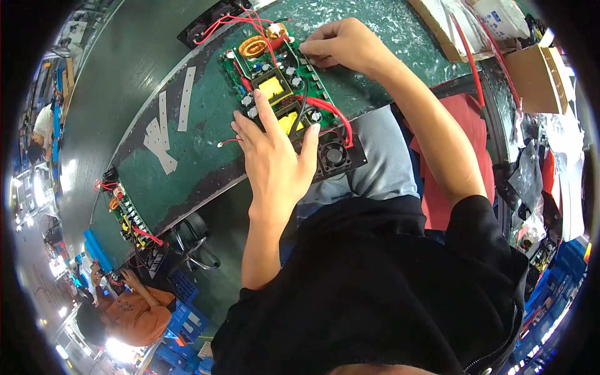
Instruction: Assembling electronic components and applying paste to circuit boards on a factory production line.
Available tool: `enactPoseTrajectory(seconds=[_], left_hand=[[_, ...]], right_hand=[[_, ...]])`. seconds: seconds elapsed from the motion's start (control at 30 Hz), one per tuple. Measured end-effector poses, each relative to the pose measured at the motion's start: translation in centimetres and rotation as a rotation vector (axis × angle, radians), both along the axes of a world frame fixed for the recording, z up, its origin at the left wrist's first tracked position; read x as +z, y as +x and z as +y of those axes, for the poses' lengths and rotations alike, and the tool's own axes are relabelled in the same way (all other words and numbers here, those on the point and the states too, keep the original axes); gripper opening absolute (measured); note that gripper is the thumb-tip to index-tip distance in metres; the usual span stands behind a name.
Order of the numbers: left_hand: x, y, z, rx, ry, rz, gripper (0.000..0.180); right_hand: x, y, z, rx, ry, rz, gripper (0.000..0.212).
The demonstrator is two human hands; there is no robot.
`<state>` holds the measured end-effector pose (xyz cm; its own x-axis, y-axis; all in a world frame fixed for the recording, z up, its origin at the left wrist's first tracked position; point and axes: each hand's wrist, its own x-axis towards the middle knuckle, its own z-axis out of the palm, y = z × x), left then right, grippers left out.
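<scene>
A green circuit board point(275, 62) with yellow transformers, copper coils and capacitors lies on the green worktable point(206, 144). Across its near part rests my left hand point(275, 169), fingers stretched and apart, index fingertip by a yellow transformer point(270, 88). My right hand point(347, 47) is at the board's far right edge, its fingers curled and pressed together; what is between the fingertips is hidden. Red wires run from the board to a black fan panel point(337, 154) at the near table edge and to another black panel point(209, 24) at the far end.
Flat pale metal strips point(187, 99) lie left of the board. Another board with wires point(132, 219) is at the table's left end, where a person in orange point(134, 315) works. Cardboard boxes point(531, 78) and red rods point(467, 56) are at the right.
</scene>
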<state>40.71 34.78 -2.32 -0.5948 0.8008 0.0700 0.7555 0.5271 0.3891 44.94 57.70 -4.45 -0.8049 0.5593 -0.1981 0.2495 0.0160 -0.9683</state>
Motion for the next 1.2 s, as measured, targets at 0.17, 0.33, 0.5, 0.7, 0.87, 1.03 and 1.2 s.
enactPoseTrajectory(seconds=[0.17,0.33,0.5,0.7,0.87,1.03,1.2], left_hand=[[0.2,0.0,0.0,0.000,0.000,0.002,0.090],[0.0,0.0,-0.1,-0.005,-0.001,0.004,0.090],[0.1,0.1,0.0,0.004,0.001,0.003,0.091],[0.1,0.0,0.0,0.002,-0.004,0.002,0.091],[0.4,0.2,0.1,0.013,-0.009,-0.045,0.091],[0.5,0.1,0.1,0.006,-0.014,-0.059,0.091],[0.4,0.2,0.0,0.037,-0.031,-0.078,0.092]], right_hand=[[0.1,-0.7,-0.1,-0.024,0.080,-0.026,0.027],[0.1,-0.3,0.0,0.004,0.148,-0.098,0.027],[-0.1,1.2,0.6,0.203,0.131,0.015,0.029],[0.6,1.0,0.1,0.189,0.330,-0.071,0.034],[0.6,1.7,0.4,0.264,0.236,0.001,0.038],[0.0,1.6,0.0,0.263,0.294,0.054,0.038],[-0.3,1.9,0.6,0.349,0.228,0.074,0.041]])
